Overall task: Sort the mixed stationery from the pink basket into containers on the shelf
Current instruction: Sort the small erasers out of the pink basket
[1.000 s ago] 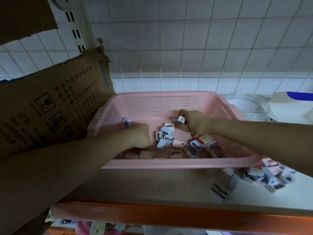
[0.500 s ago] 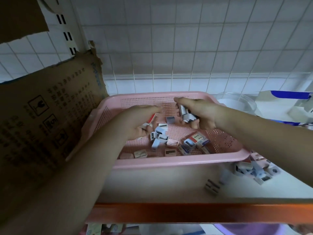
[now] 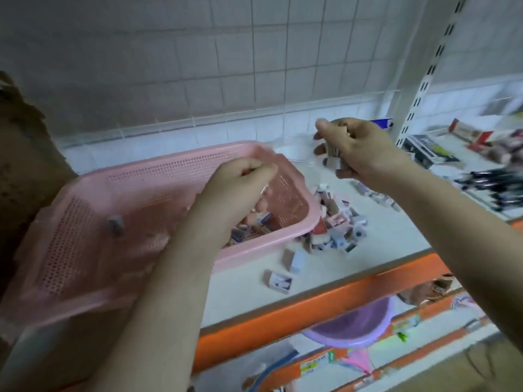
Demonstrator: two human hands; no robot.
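Over a white shelf board (image 3: 396, 239), the right hand (image 3: 359, 154) clutches a fistful of small boxed stationery pieces (image 3: 334, 161) above the clear round plastic container (image 3: 294, 151), while the left hand (image 3: 237, 188) pinches more inside the pink perforated plastic basket (image 3: 93, 222). The basket's long axis runs left to right, its far end toward the container. A loose piece could slip from the crowded right fist and join the scattered pile of small boxes (image 3: 336, 224) beside the basket.

Both forearms reached forward; the left hand (image 3: 240, 179) was curled low, the right hand (image 3: 356, 148) raised, fingers clenched around small pieces.
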